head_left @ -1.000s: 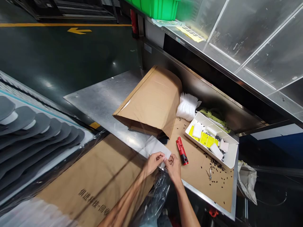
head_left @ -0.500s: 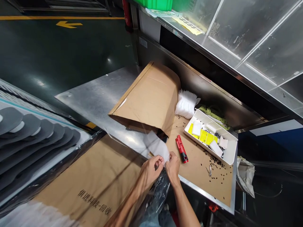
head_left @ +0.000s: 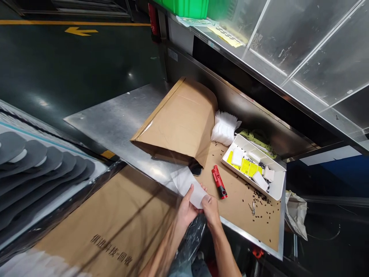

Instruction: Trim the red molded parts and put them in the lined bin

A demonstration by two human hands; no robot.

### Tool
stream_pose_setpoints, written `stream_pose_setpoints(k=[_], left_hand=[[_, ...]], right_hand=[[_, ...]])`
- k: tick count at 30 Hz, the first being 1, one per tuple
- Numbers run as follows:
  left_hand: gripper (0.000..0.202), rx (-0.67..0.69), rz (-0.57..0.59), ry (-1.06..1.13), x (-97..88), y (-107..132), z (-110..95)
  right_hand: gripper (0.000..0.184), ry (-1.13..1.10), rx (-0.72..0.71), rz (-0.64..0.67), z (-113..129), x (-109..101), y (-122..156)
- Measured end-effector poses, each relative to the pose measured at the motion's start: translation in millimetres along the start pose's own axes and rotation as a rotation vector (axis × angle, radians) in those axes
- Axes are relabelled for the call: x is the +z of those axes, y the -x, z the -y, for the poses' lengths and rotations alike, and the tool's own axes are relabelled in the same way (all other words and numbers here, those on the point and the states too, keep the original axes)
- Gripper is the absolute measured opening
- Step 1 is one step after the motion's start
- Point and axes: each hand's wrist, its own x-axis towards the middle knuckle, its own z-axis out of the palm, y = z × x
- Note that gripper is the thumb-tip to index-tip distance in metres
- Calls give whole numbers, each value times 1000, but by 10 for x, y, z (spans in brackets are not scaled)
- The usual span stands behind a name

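Both of my hands hold a small white sheet [head_left: 187, 184] at the near edge of the steel table [head_left: 121, 119]. My left hand [head_left: 186, 209] grips the sheet's lower left side, thumb raised against it. My right hand [head_left: 211, 209] pinches its lower right corner. A clear plastic film [head_left: 161, 169] lies under and around the sheet. A red cutter [head_left: 219, 181] rests on brown cardboard just right of my hands.
A curved brown cardboard piece [head_left: 181, 119] stands behind. A stack of white sheets [head_left: 225, 129] and a white tray [head_left: 275, 188] of yellow and white labels sit at the right. Dark insoles [head_left: 34, 161] lie at the left. A large cardboard sheet [head_left: 115, 219] is nearest.
The white sheet has been turned and lifted more upright in my fingers. My left hand has slid under its left edge, while the right keeps its pinch.
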Motion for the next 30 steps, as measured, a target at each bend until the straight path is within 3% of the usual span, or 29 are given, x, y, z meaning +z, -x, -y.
stream_pose_setpoints(k=[2, 6, 8, 12, 14, 17, 21, 24, 30], left_hand=[[35, -9, -29, 82, 21, -34, -4], [32, -26, -32, 188, 43, -57, -19], [29, -28, -28, 205, 70, -65, -22], [29, -1, -21, 205, 127, -103, -30], [28, 21, -9, 201, 137, -134, -44], [27, 68, 13, 197, 129, -186, -66], [26, 101, 53, 185, 133, -226, -39], [26, 78, 129, 170, 171, -202, 44], [27, -19, 299, 126, 203, -57, 302]], right_hand=[[53, 108, 6, -44, 5, -256, 48], [60, 345, -22, -296, -36, -721, 55], [61, 428, -36, -356, -75, -790, -8], [42, 476, -30, -346, -126, -756, -113], [42, 453, -14, -315, -133, -814, -38], [59, 334, 9, -181, -159, -1042, 301], [68, -188, 131, 96, -216, -1298, 884], [70, -354, 228, 188, -197, -1278, 1119], [69, -405, 287, 213, -22, -1133, 1143]])
